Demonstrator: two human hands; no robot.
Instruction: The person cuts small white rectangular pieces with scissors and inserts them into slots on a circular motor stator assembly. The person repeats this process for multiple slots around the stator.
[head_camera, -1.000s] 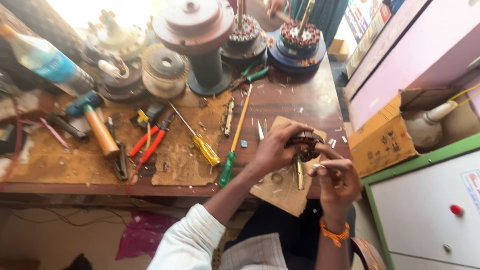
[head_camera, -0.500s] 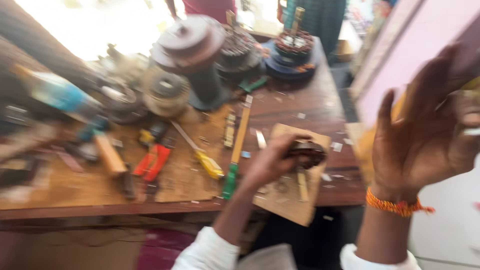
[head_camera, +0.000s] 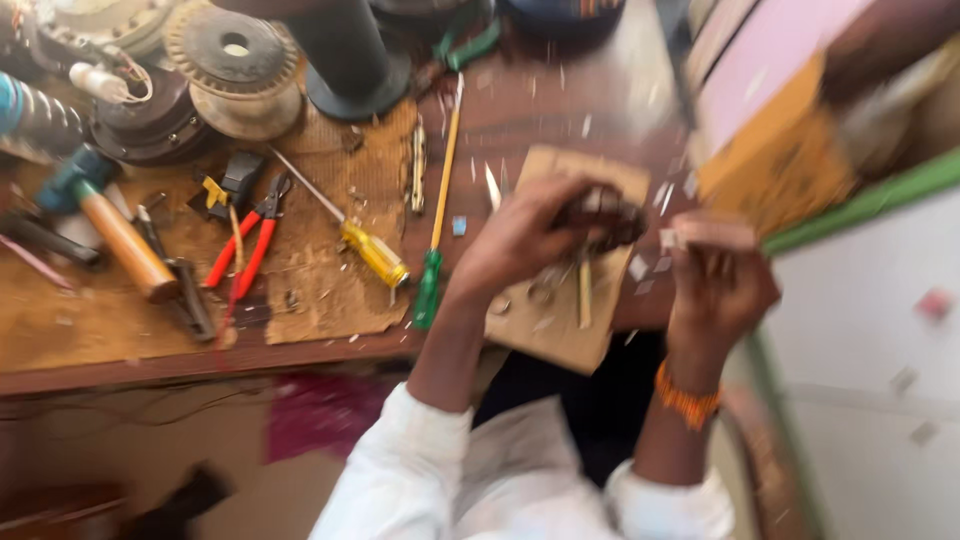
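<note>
Leftmost, well away from the cardboard sheet, a wooden-handled hammer lies on the workbench, with red-handled pliers and a yellow-handled screwdriver between it and the sheet, and a long green-handled screwdriver just beside the sheet's left edge. Over the sheet, the left hand is curled around a small dark wound motor part, gripping it from the left and holding it just above the cardboard. Right of the sheet, the right hand is drawn together, fingertips pinching a small pale slip close beside the part; blur hides the exact grip. Pale scraps are scattered on the bench around the sheet.

By the look of it, the step in hand is fitting that slip into the wound part. The next move would call for steadying the part and lining the slip's edge up with a slot before easing it in.
</note>
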